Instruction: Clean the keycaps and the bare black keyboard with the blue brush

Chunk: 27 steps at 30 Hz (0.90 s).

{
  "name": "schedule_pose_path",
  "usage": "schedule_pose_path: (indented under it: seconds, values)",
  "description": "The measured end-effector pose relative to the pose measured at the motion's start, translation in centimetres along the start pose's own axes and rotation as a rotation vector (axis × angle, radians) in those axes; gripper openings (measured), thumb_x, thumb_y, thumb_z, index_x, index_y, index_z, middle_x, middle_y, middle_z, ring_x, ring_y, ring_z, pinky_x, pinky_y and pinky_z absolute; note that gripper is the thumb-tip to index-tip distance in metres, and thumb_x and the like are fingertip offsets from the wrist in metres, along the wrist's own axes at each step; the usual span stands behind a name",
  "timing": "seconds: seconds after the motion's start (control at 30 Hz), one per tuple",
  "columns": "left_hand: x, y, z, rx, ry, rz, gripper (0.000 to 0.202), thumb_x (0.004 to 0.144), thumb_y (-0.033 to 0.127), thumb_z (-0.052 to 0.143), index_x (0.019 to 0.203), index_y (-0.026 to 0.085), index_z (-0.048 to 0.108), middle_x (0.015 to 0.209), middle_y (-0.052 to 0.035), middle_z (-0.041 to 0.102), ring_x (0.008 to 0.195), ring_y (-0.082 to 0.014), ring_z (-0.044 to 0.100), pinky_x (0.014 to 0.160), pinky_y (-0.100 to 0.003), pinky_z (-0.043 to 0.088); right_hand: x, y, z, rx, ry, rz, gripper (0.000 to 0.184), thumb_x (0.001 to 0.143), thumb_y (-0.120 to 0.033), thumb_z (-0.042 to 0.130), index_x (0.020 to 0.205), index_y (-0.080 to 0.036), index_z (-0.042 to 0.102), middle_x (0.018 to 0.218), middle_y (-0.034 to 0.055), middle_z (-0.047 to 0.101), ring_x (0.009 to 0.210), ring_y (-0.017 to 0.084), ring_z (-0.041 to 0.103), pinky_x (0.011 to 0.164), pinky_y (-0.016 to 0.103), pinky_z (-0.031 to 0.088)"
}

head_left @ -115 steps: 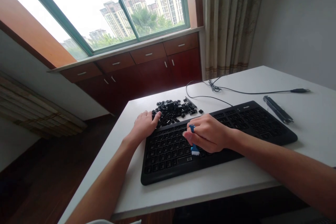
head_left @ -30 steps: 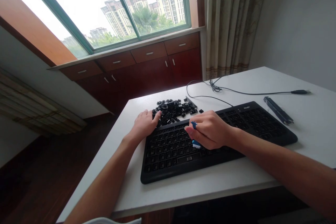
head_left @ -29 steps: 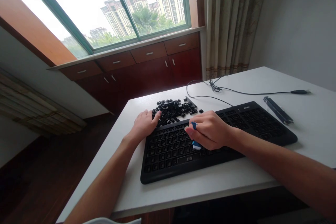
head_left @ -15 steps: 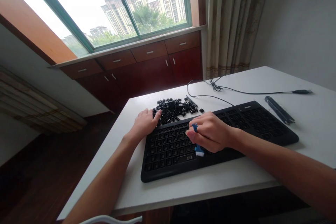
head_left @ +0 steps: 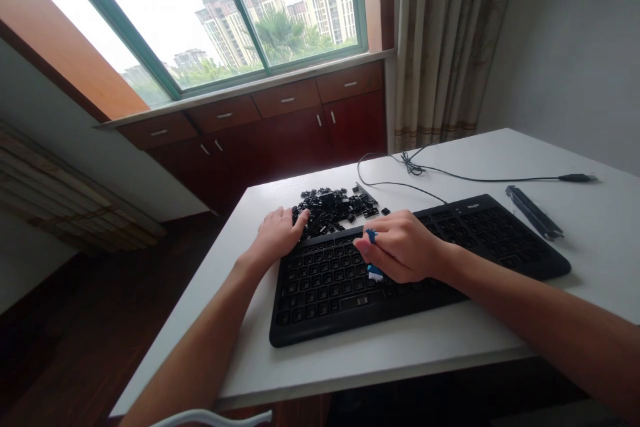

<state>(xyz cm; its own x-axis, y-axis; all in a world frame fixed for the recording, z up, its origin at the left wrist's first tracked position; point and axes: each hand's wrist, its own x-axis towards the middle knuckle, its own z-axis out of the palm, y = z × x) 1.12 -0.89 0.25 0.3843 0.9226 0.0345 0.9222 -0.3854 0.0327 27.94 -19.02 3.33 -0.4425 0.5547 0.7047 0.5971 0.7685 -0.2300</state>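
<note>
A black keyboard (head_left: pixel 330 310) with its keycaps off lies across the white table, its bare key sockets showing. My right hand (head_left: pixel 403 247) is closed around a small blue brush (head_left: pixel 375 269) above the middle of the keyboard. The brush's white bristles point down at the sockets, and most of its handle is hidden in my fingers. At the keyboard's upper left corner rests my left hand (head_left: pixel 277 233), fingers stretched out and holding nothing. Just beyond its thumb is a heap of loose black keycaps (head_left: pixel 327 208).
A black cable (head_left: pixel 480 178) runs from the keyboard's back edge to a plug at the right. Right of the keyboard lies a long dark object (head_left: pixel 534 212), perhaps in clear wrap. The white table (head_left: pixel 300 367) ends close in front of the keyboard.
My right hand has shifted slightly, and the brush's bristles have moved up and a little left over the sockets. My left hand keeps its place at the corner.
</note>
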Motion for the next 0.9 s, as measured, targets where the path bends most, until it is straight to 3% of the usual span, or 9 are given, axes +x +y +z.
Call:
schedule_pose_path:
  seconds: [0.27,0.5,0.77,0.9]
  values:
    - [-0.03,-0.08,0.15,0.001,0.014,-0.004,0.091,0.101,0.076,0.015,0.141,0.009,0.061,0.151,-0.0269,0.059,0.148,-0.0411,0.047,0.117,-0.05,0.039,0.18,-0.29,-0.18,-0.011,0.026,-0.064,0.051,0.109,-0.029,0.04,0.059,-0.019,0.045,0.059,-0.001,0.046,0.053,0.01,0.032,0.054,0.029,0.027]
    - [-0.07,0.12,-0.09,-0.01,-0.004,-0.003,0.093,0.102,0.075,0.015,0.141,0.004,0.061,0.15,-0.0308,0.058,0.147,-0.044,0.047,0.116,-0.053,0.039,0.18,-0.3,-0.13,0.009,0.038,-0.072,0.049,0.107,-0.028,0.044,0.06,-0.018,0.048,0.06,-0.0009,0.048,0.054,0.01,0.033,0.055,0.029,0.028]
    - [0.01,-0.02,-0.05,-0.007,-0.008,0.0,0.091,0.101,0.076,0.014,0.139,0.008,0.062,0.149,-0.0279,0.06,0.147,-0.0423,0.047,0.116,-0.051,0.039,0.05,-0.21,-0.11,0.03,0.032,-0.053,0.049,0.107,-0.028,0.044,0.059,-0.018,0.046,0.06,-0.001,0.046,0.055,0.011,0.03,0.055,0.03,0.027]
    - [0.08,-0.13,0.0,-0.021,-0.021,-0.007,0.096,0.102,0.077,0.012,0.144,0.004,0.058,0.155,-0.0308,0.053,0.149,-0.0434,0.045,0.118,-0.053,0.037,0.1,-0.24,-0.15,0.032,0.034,-0.063,0.049,0.107,-0.027,0.045,0.059,-0.018,0.048,0.06,-0.0007,0.048,0.055,0.01,0.031,0.055,0.03,0.028]
